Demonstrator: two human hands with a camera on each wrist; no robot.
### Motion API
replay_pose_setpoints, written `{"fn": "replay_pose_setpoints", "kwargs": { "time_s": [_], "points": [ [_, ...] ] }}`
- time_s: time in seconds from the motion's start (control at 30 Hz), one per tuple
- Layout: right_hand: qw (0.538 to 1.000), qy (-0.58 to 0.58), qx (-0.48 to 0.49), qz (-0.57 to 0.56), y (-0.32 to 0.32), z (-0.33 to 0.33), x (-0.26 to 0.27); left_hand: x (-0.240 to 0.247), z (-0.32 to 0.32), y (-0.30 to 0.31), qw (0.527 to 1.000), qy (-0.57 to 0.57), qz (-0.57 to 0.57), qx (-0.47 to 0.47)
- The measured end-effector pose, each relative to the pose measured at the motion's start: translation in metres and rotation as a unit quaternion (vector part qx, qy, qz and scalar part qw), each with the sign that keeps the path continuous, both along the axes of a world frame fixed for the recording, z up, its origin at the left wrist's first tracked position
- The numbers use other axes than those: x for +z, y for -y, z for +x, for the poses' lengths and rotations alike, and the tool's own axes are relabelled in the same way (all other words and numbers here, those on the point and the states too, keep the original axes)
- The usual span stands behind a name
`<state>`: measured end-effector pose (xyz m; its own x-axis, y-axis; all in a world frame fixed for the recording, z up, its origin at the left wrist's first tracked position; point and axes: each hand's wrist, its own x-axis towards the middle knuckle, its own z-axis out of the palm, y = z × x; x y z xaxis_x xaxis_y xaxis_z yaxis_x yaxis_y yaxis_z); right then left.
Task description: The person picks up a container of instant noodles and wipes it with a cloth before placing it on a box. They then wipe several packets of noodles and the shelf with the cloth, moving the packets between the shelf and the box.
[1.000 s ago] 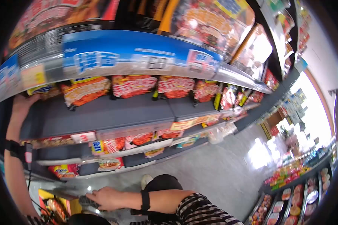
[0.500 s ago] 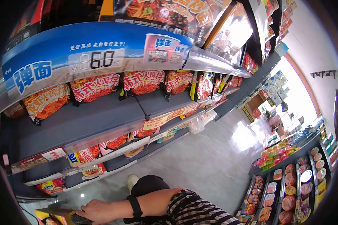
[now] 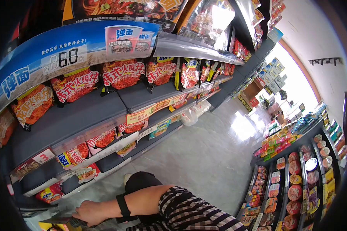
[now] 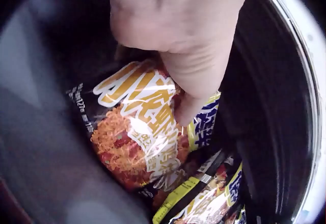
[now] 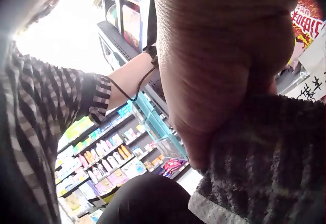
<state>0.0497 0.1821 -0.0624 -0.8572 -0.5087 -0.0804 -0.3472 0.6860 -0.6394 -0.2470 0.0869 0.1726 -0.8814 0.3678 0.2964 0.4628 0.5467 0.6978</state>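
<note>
In the left wrist view my left hand (image 4: 178, 35) grips a black instant noodle packet (image 4: 137, 127) with orange lettering at its upper edge, the thumb lying across the front. The other fingers are hidden behind the hand. A second packet (image 4: 209, 193) with a yellow-green strip is right beside it. The head view does not show this hand. Low at the left in the head view, my right hand (image 3: 91, 212) holds a dark grey ribbed cloth (image 5: 265, 157), whose folds fill the lower right of the right wrist view.
Red noodle packets (image 3: 123, 73) line the dark shelf (image 3: 77, 121) under a blue price strip (image 3: 27, 61). Lower shelves carry more packets (image 3: 102, 140). A yellow box (image 3: 56, 224) is near my right hand. Across the grey floor (image 3: 189, 165) is another rack (image 3: 254, 169) of packaged food.
The head view has swung right, so the shelf slides left in it and my left hand drops out of sight. My right hand keeps its hold on the cloth.
</note>
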Motion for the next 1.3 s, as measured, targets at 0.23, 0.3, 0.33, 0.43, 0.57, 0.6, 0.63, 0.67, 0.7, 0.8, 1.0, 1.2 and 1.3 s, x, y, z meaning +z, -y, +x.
{"fn": "replay_pose_setpoints", "kwargs": {
  "time_s": [0.23, 0.3, 0.33, 0.43, 0.57, 0.6, 0.63, 0.67, 0.7, 0.8, 1.0, 1.2, 1.3],
  "points": [
    [0.999, -0.034, -0.008, -0.015, 0.003, -0.002, -0.009, -0.002, 0.036, 0.061, 0.933, -0.271, -0.129, 0.195],
    [0.999, -0.029, -0.006, -0.012, 0.004, -0.001, -0.012, -0.019, 0.037, 0.091, 0.868, -0.474, -0.087, 0.117],
    [0.999, -0.039, 0.0, -0.006, 0.006, -0.001, -0.015, -0.02, 0.048, 0.101, 0.866, -0.476, -0.105, 0.117],
    [0.999, -0.045, 0.012, 0.008, 0.01, -0.001, -0.018, -0.013, 0.097, 0.123, 0.882, -0.447, -0.106, 0.102],
    [0.998, -0.053, 0.019, 0.012, 0.016, 0.0, -0.025, -0.022, 0.124, 0.208, 0.876, -0.462, -0.095, 0.104],
    [0.998, -0.05, 0.02, 0.01, 0.017, 0.0, -0.026, -0.028, 0.122, 0.218, 0.877, -0.459, -0.097, 0.104],
    [0.999, -0.035, 0.02, 0.014, 0.019, -0.002, -0.03, -0.034, 0.124, 0.227, 0.884, -0.445, -0.095, 0.103],
    [0.999, -0.021, 0.021, 0.018, 0.021, -0.003, -0.034, -0.039, 0.129, 0.235, 0.891, -0.432, -0.094, 0.104],
    [0.999, -0.019, 0.025, 0.017, 0.022, -0.002, -0.035, -0.046, 0.131, 0.243, 0.897, -0.419, -0.091, 0.105],
    [0.999, -0.042, 0.019, 0.019, 0.019, 0.003, -0.034, -0.067, 0.132, 0.257, 0.916, -0.381, -0.073, 0.102],
    [0.998, -0.049, 0.017, 0.027, 0.02, 0.005, -0.035, -0.121, 0.124, 0.273, 0.95, -0.299, -0.039, 0.087],
    [0.998, -0.064, -0.001, 0.02, 0.024, 0.008, -0.042, -0.196, 0.108, 0.262, 0.976, -0.21, 0.003, 0.063],
    [0.997, -0.058, -0.001, 0.044, 0.033, 0.009, -0.047, -0.233, 0.107, 0.254, 0.985, -0.163, 0.009, 0.05]
  ]
}}
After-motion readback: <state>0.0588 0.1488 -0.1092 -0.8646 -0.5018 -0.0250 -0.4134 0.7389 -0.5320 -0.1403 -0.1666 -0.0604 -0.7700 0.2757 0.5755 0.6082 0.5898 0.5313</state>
